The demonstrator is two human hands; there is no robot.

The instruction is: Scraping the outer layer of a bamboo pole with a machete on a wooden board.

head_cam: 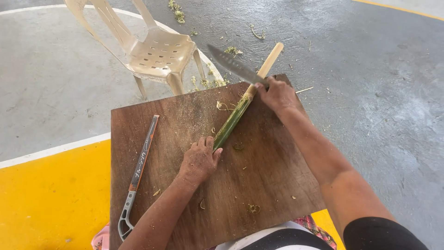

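Observation:
A bamboo stick [238, 113] lies slanted across a brown wooden board [259, 176], green at its near end and pale, stripped, at its far end. My left hand [200, 159] grips the green near end and holds it against the board. My right hand [276, 94] is closed on the handle of a large knife [233, 65]. The grey blade points up and to the left and meets the stick where green turns pale. Thin curled shavings lie on the board.
A folded saw [138, 173] with a grey and orange handle lies along the board's left side. A cream plastic chair [155, 48] stands beyond the board. Green shavings [178, 14] are scattered on the grey concrete floor. Yellow floor paint [51, 194] is at left.

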